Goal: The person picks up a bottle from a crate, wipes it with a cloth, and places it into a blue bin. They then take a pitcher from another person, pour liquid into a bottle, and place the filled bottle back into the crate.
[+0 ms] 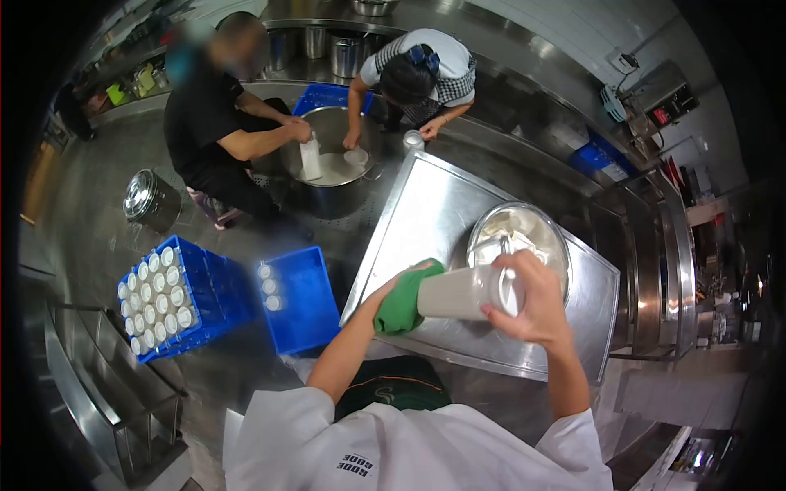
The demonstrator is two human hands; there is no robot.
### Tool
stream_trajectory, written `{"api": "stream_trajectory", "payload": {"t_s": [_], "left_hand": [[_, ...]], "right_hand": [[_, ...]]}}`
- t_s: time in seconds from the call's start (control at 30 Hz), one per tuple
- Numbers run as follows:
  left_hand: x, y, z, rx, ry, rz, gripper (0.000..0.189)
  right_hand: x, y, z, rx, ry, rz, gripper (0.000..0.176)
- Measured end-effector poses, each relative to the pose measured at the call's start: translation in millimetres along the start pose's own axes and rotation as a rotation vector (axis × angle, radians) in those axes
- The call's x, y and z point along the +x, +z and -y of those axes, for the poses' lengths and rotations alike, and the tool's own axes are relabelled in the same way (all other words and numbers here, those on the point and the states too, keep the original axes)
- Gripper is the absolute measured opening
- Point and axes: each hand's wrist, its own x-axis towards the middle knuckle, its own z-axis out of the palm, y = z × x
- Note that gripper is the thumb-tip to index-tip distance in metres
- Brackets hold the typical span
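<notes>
On the steel table (426, 204) stands a steel bowl (517, 233) holding a pale, whitish mass. It lies just beyond the person's hands. Over the table's near part a white bottle (454, 295) is held on its side, between the two hands and clear of the surface. The right hand (530, 301) grips the bottle's cap end, with fingers (499, 315) curled closed around it and the thumb on top. The left hand (385, 296) is buried in a green cloth (403, 299), which is bunched against the bottle's base. How far those fingers are closed cannot be seen. On the floor to the left, a blue crate (214, 282) is packed with rows of capped white bottles standing upright. Just beside it, a second blue crate (307, 299) holds only three such bottles along its left wall. Farther off, two co-workers bend over a large steel pot (327, 192) that holds white liquid. One co-worker holds a white bottle upright in the pot, and the other has a hand at the liquid. A third blue crate (323, 96) sits behind that pot, contents not visible. A lidded steel can (149, 196) stands alone on the floor at left.
</notes>
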Motion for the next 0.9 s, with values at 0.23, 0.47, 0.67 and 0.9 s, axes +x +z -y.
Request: {"api": "stream_trajectory", "payload": {"t_s": [0.23,0.47,0.67,0.9], "left_hand": [[-33.2,-53.7,44.0,1.719,0.776,-0.393,0.057],[47.2,-53.7,15.0,2.048,0.688,-0.059,0.048],[231.4,-43.3,-78.0,2.075,0.709,-0.42,0.063],[262.1,-18.8,-72.6,1.894,0.71,-0.363,0.039]], "right_hand": [[-40.5,-4.2,-18.0,0.006,0.058,-0.029,0.054],[-72.0,3.3,-36.0,0.023,0.216,-0.016,0.055],[-82.8,14.7,-42.1,-0.013,0.303,-0.036,0.053],[-80.8,39.3,-48.5,-0.038,0.309,-0.073,0.052]]}}
